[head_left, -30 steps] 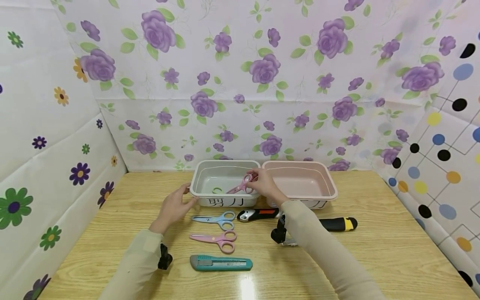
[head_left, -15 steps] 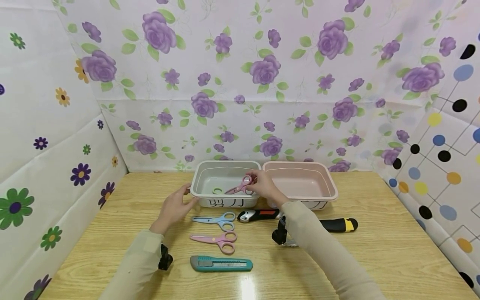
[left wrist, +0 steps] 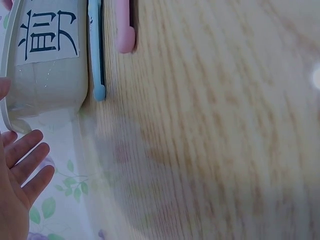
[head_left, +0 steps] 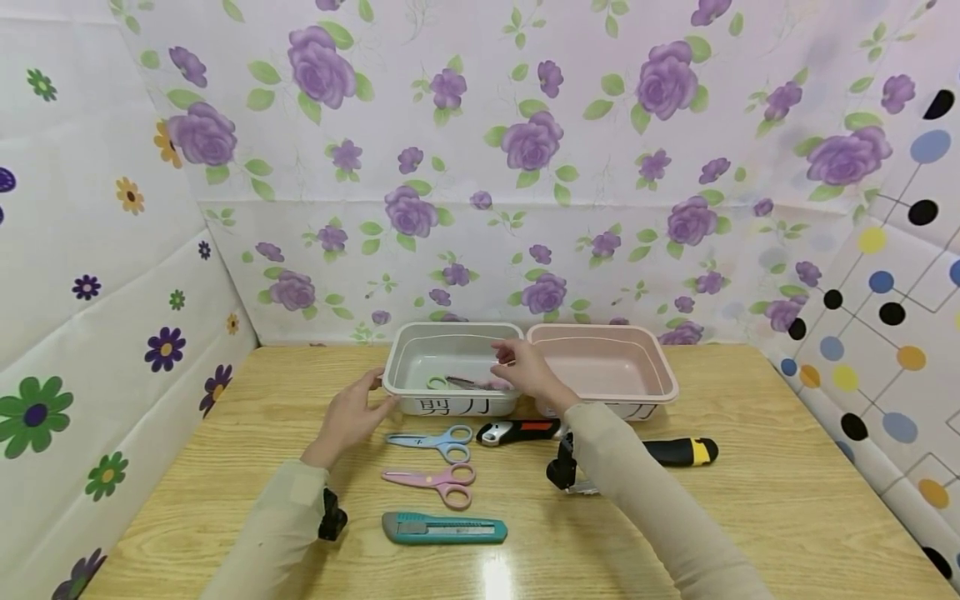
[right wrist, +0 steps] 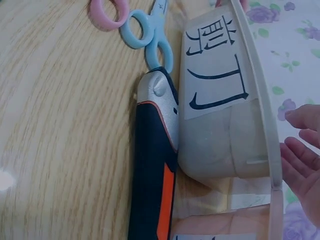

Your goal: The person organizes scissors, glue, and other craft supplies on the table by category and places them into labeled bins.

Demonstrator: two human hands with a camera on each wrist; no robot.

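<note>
The right hand (head_left: 522, 369) hung over the 3 o'clock end of the grey bin (head_left: 453, 404), its thumb and lightly bent fingers parted and holding nothing; I could not tell whether its underside touched the rim. Just below its fingertips, inside the bin at about 5 o'clock from the middle, lay the pink-handled scissors (head_left: 492, 385), their dark blades pointing toward 9 o'clock. A green handle (head_left: 437, 382) lay beside those blade tips, the rest of its tool hard to make out behind the near wall. The left hand (head_left: 352, 421) was at the bin's 8 o'clock corner, fingers mostly straight and spread along the outside, thumb toward the front, with nothing grasped. A label with black characters faced 6 o'clock on that bin, and a pink bin (head_left: 600, 395) stood next to it at 3 o'clock. On the wooden table (head_left: 787, 517), running toward 6 o'clock from the grey bin, came blue scissors (head_left: 453, 447), then a second pink pair of scissors (head_left: 450, 485), then a teal cutter (head_left: 444, 529). A black-and-red cutter (head_left: 517, 431) lay at 3 o'clock from the blue pair; farther out the same way, a black-and-yellow handle (head_left: 678, 452) showed beyond the right sleeve (head_left: 637, 483).
</note>
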